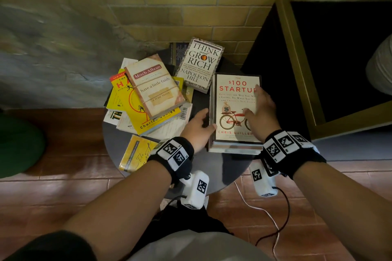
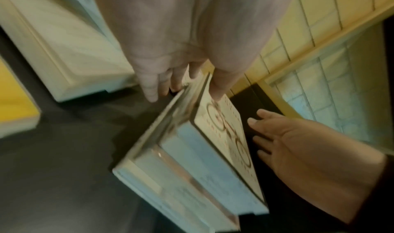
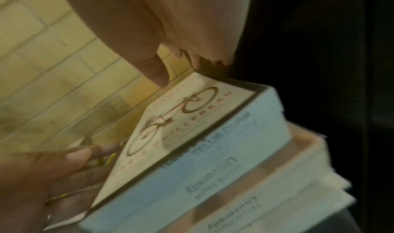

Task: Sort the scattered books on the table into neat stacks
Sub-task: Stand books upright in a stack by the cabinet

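A neat stack of books stands on the right of the round dark table, with "The $100 Startup" on top. My left hand lies against the stack's left side, fingers down along the spines and thumb on the cover. My right hand rests flat on the cover's right part, its fingers straight and spread. On the left lies a loose heap: "Have a Little Faith" on a yellow book. "Think and Grow Rich" lies at the back.
Another yellow book lies at the table's front left edge, partly under my left wrist. A brick wall stands behind the table, a dark opening with a yellowish frame to the right. Cables trail over the tiled floor.
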Tool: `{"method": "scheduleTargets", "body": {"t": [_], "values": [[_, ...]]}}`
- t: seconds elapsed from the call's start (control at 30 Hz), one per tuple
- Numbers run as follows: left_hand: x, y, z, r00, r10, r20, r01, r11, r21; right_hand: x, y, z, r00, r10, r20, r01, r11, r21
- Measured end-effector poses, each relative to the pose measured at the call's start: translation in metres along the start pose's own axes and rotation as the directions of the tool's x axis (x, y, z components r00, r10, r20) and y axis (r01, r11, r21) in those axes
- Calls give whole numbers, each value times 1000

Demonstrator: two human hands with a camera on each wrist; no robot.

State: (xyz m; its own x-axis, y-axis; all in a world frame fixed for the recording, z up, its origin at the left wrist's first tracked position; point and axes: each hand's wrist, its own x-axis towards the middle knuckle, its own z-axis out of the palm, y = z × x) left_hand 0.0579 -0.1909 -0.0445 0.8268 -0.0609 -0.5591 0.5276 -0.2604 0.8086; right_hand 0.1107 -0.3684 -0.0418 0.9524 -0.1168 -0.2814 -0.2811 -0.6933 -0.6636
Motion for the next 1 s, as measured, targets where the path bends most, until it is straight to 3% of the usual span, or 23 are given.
{"method": "scheduleTargets", "body": {"t": [0.1, 0.2, 0.37, 0.5, 0.57, 0.67, 0.77, 1.0], "values": [[-8, -12, -24, 994, -25, -105, 19, 998, -65, -9, -23, 10, 975, -221, -24, 220, 975, -28], [-20, -20, -53, 979, -70, -191, 33, 981, -189, -15, -50, 30, 948, -307, 86, 304, 951, 46], [-35, -41, -104, 888, -203, -412, 87, 955, -283, -12, -90, 70, 926, -198, 321, 137, 970, 201], [-32, -56, -134, 798, -269, -539, 191, 962, -197, -2, -102, 100, 915, -57, 399, -36, 974, 223], [-28, -56, -142, 791, -364, -491, 261, 928, -266, 4, -104, 114, 903, 40, 427, -178, 941, 288], [-25, -50, -143, 818, -482, -314, 349, 850, -396, 8, -105, 129, 879, 138, 456, -324, 876, 359], [-21, -47, -140, 862, -456, -222, 331, 838, -435, 12, -103, 136, 872, 146, 467, -346, 859, 377], [-23, -53, -140, 895, -388, -220, 235, 828, -508, -1, -100, 131, 793, 148, 591, -429, 824, 370]]}}
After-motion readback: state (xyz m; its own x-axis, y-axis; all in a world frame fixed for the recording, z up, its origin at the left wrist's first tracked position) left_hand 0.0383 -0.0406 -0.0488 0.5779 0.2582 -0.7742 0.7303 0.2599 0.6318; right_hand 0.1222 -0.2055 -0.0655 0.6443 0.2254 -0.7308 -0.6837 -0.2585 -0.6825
